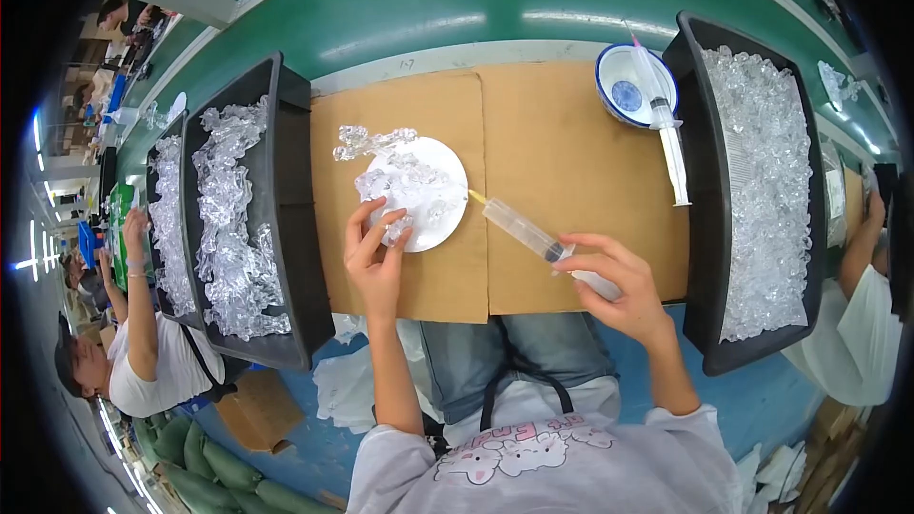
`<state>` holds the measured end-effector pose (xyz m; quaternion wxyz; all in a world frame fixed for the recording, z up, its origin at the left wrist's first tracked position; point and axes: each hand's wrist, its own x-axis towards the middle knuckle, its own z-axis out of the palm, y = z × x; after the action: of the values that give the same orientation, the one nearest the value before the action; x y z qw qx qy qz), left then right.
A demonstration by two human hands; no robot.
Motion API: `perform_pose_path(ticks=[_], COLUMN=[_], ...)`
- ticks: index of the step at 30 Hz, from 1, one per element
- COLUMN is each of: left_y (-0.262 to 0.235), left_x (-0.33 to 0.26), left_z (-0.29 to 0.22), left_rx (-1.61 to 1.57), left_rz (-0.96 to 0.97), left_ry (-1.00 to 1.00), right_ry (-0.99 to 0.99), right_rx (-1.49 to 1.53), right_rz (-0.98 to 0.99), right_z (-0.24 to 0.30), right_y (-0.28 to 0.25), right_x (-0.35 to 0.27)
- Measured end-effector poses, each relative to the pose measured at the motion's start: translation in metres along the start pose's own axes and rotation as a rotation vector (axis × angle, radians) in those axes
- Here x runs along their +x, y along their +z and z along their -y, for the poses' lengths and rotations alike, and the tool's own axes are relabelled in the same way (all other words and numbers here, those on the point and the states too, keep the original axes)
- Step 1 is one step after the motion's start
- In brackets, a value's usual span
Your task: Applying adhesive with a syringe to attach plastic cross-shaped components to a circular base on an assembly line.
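My left hand (374, 249) is at the lower left rim of a white plate (446, 228), its fingers bent round a small clear plastic piece (398, 227). More clear pieces (411, 174) lie on the plate, and a few (357, 141) rest on the cardboard just past its far left edge. In my right hand (617, 286) is a clear plastic syringe (519, 226), gripped near its plunger end. Its yellow tip points left, close to the plate's right rim.
A black bin (297, 219) of clear pieces stands at the left, with another beyond it. A second black bin (706, 257) of clear pieces is at the right. Beside it, another syringe (671, 157) leans across a blue-rimmed bowl (609, 100). Other people work at both sides.
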<state>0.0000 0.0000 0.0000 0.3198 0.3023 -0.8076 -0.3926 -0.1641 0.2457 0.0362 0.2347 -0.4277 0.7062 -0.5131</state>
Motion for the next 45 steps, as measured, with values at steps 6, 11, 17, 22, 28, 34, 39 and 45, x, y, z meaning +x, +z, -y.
perform_pose_path(ticks=[6, 11, 17, 22, 28, 34, 39, 45], left_y=[0.008, 0.008, 0.008, 0.008, 0.007, 0.008, 0.008, 0.008], left_x=[-0.001, -0.001, 0.000, 0.000, 0.000, 0.000, -0.002, -0.001], left_z=[-0.002, 0.006, 0.001, 0.002, 0.001, 0.003, 0.004, 0.001], left_rx=[-0.013, 0.015, 0.031, 0.071, 0.104, 0.116, 0.095, 0.072], left_rz=[-0.004, -0.017, -0.006, -0.002, 0.036, 0.035, 0.033, 0.043], left_ry=[-0.078, 0.000, -0.014, 0.008, -0.004, 0.033, 0.017, -0.043], right_ry=[0.057, 0.104, 0.120, 0.126, 0.148, 0.131, 0.132, 0.113], right_rx=[-0.014, -0.115, -0.183, -0.174, -0.178, -0.176, -0.145, -0.140], right_rz=[0.064, 0.091, 0.094, 0.093, 0.094, 0.072, 0.075, 0.119], right_z=[-0.003, 0.001, 0.005, 0.006, 0.007, 0.003, 0.006, 0.009], right_y=[0.004, 0.008, 0.011, 0.013, 0.014, 0.014, 0.010, 0.016], right_x=[0.013, 0.018, 0.019, 0.019, 0.018, 0.014, -0.001, -0.003])
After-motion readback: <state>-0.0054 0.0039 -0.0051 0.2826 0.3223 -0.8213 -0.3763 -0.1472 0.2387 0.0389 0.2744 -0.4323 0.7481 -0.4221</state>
